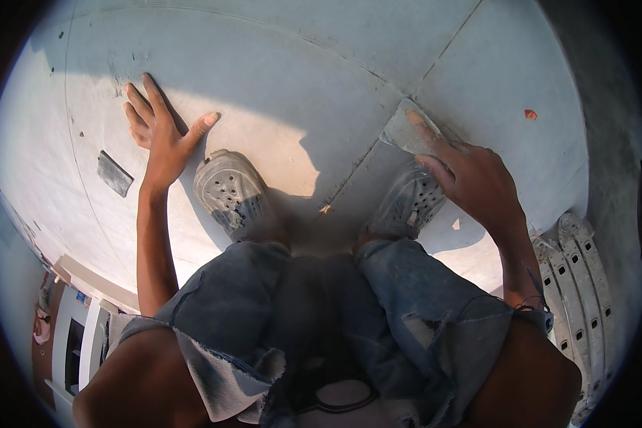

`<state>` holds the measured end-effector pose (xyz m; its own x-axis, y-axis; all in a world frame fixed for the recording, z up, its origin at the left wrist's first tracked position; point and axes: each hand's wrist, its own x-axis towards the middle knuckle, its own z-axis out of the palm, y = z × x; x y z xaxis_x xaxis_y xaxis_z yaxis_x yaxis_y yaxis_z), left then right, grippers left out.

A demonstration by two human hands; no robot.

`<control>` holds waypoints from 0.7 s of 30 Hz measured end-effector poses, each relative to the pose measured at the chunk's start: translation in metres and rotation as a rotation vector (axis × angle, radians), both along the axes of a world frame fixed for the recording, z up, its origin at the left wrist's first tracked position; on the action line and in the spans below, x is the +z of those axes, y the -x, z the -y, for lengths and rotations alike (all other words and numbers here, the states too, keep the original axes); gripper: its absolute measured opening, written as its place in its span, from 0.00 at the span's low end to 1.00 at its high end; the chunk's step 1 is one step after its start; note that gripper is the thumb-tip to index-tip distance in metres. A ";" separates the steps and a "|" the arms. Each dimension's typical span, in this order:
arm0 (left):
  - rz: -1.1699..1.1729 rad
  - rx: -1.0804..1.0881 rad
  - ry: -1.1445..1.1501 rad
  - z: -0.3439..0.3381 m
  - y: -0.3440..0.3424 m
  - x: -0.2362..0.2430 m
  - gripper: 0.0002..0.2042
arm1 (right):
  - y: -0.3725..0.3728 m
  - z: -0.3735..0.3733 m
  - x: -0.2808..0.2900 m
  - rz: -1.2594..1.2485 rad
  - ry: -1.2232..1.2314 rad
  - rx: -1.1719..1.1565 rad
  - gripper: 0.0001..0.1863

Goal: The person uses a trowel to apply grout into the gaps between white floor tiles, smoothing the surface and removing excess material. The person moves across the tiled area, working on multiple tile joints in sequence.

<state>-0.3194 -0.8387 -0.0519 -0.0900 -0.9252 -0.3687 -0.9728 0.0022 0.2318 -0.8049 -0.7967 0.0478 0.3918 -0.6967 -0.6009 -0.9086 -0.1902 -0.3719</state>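
Observation:
With its fingers spread, my left hand (162,139) rests on the pale floor at the upper left, holding nothing. My right hand (474,178) is closed on a thin, flat, pale-grey piece (399,133), its kind unclear, and presses it to the floor where the seams meet. One finger lies stretched along the top of that piece. Below my left hand, a small dark-grey rectangular piece (115,174) lies flat on the floor, apart from the hand.
My dusty clogs, the left clog (228,189) and the right clog (415,200), stand between my hands. Perforated metal strips (581,285) lie at the right. A small red scrap (531,114) sits on the floor at the upper right. White furniture (93,332) stands at the lower left.

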 end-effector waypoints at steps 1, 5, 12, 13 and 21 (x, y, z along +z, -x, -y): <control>0.008 0.000 -0.001 -0.001 -0.001 0.001 0.72 | -0.002 0.002 0.004 0.000 -0.024 -0.022 0.26; 0.062 -0.019 0.003 0.002 0.001 0.001 0.71 | -0.005 0.004 -0.002 0.065 0.000 -0.071 0.26; 0.012 -0.016 0.012 0.003 -0.001 -0.004 0.72 | -0.003 0.005 0.008 -0.007 -0.055 -0.067 0.27; -0.024 -0.018 0.024 0.003 0.001 -0.006 0.72 | -0.002 0.004 0.005 0.029 -0.033 -0.081 0.26; -0.001 -0.016 0.017 0.006 -0.003 -0.005 0.73 | -0.004 0.003 -0.001 -0.037 -0.017 -0.028 0.28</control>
<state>-0.3169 -0.8446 -0.0569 -0.1056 -0.9299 -0.3524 -0.9722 0.0221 0.2330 -0.8008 -0.7999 0.0469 0.3495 -0.6965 -0.6267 -0.9267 -0.1584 -0.3407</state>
